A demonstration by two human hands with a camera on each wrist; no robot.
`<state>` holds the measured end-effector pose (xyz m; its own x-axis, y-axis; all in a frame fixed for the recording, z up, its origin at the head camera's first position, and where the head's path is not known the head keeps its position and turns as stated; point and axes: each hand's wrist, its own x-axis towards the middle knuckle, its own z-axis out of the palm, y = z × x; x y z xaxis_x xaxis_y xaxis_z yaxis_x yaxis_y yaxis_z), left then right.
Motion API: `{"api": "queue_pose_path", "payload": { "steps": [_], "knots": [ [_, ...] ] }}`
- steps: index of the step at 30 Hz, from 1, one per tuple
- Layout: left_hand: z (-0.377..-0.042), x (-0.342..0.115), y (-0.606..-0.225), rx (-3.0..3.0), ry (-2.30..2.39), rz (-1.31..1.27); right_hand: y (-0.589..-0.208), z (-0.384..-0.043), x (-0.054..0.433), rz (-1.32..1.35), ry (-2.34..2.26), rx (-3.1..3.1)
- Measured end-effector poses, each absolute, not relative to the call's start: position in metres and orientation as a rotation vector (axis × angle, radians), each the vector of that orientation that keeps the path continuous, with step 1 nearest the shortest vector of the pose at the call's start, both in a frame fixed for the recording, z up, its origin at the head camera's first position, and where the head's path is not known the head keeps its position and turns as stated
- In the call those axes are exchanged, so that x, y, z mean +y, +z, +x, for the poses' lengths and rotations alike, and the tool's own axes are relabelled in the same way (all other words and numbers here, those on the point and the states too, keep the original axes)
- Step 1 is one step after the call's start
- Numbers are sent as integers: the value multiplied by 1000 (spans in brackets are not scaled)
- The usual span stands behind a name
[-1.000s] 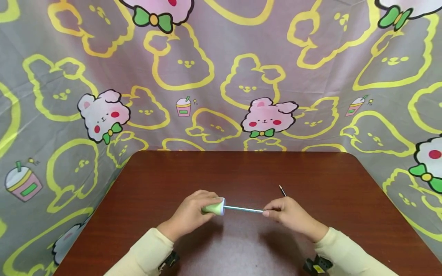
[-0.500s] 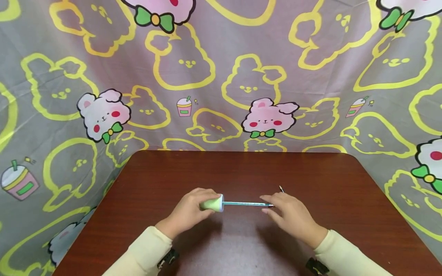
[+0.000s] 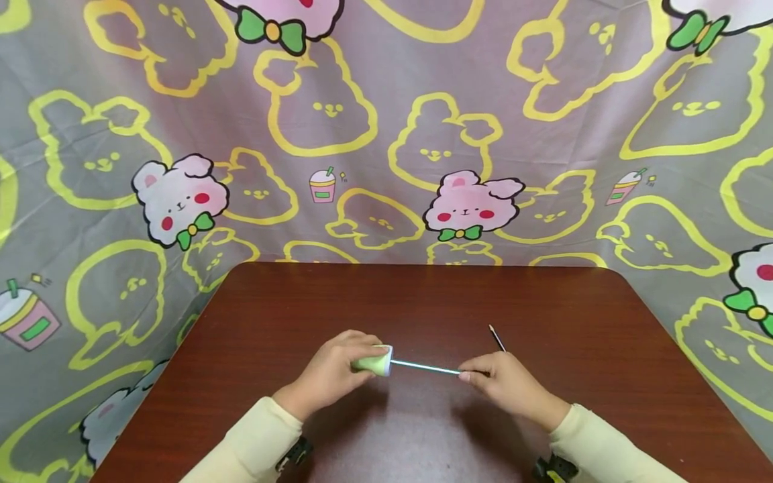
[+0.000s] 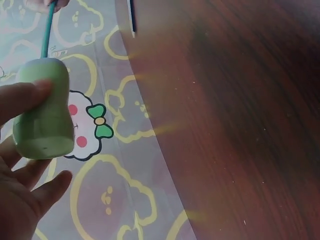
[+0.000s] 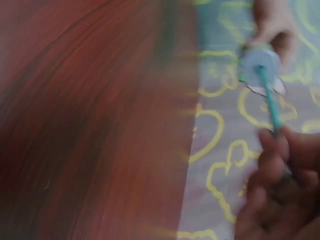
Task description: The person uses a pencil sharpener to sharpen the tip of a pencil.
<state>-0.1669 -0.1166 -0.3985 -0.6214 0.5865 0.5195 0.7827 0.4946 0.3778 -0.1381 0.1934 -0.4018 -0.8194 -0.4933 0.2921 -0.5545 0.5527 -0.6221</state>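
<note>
My left hand [image 3: 331,369] grips a light-green, rounded pencil sharpener [image 4: 47,117] with a pale end face. A teal pencil [image 3: 425,367] has one end in the hole of that face, which shows in the right wrist view. Between thumb and fingers, my right hand [image 3: 513,386] pinches the pencil's other end. The sharpener and pencil are held above the table, nearly level across the head view. Just beyond the right hand lies a second, dark pencil [image 3: 496,337] with a pointed tip, its near part hidden by the hand.
The brown wooden table [image 3: 386,295] reaches back to a grey curtain [image 3: 386,80] with yellow outlines and cartoon rabbits. The curtain also hangs along both sides. Dark straps show by both sleeves.
Half a second ago the right hand's fingers were spread apart around the pencil's end; now they pinch it again. The sharpener tipped slightly and returned. The dark pencil has stayed put.
</note>
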Motion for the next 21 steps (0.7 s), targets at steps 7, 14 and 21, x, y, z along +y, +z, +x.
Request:
{"api": "queue_pose_path", "payload": {
  "steps": [7, 14, 21],
  "knots": [
    [-168, -118, -400, -2403, -850, -1118, -395, -141, 193, 754, 1244, -2788],
    [-169, -120, -395, -2572, -1155, -980, -406, -149, 187, 995, 321, -1982],
    [-166, -119, -395, -2519, -967, -1077, -400, -141, 188, 973, 764, -2427]
  ]
}}
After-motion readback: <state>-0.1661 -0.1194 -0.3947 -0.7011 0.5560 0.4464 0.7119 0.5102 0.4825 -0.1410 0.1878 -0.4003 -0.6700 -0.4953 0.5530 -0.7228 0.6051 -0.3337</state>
